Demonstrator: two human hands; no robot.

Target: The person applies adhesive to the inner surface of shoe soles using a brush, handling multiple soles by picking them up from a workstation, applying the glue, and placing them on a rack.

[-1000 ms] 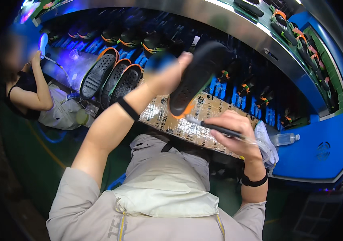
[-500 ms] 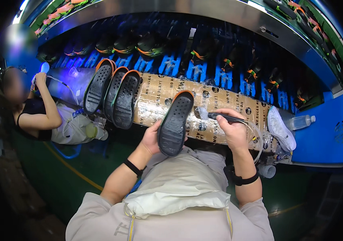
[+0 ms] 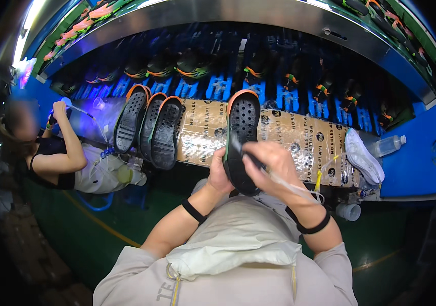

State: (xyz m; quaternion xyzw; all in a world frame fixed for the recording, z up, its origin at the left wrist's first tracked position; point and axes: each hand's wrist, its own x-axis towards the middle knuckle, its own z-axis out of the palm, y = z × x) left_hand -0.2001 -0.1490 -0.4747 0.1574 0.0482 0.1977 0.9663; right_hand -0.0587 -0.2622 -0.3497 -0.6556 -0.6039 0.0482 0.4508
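Observation:
A black shoe sole (image 3: 243,120) with an orange rim at its far end is held up over my lap, its hole-dotted inner face toward me. My left hand (image 3: 219,174) grips its left edge near the lower end. My right hand (image 3: 277,166) is closed around a brush (image 3: 236,141) whose pale bristles lie against the middle of the sole; they are smeared by motion, and the handle is mostly hidden. From that hand a clear tube (image 3: 295,188) trails to the right. Left of my work, several black soles (image 3: 167,133) lean on the bench edge, wet-looking and shiny.
The bench (image 3: 200,130) is covered in taped brown printed cardboard. At its right lie a white sole-shaped piece (image 3: 364,155) and a clear bottle (image 3: 389,146). Behind runs a rack of blue holders (image 3: 220,87) with dark shoes. A co-worker (image 3: 57,148) sits at the left, hands raised.
The brush has moved left from beside the sole onto its inner face, my right hand now over the sole's lower right. My left hand has shifted the sole right and slightly up.

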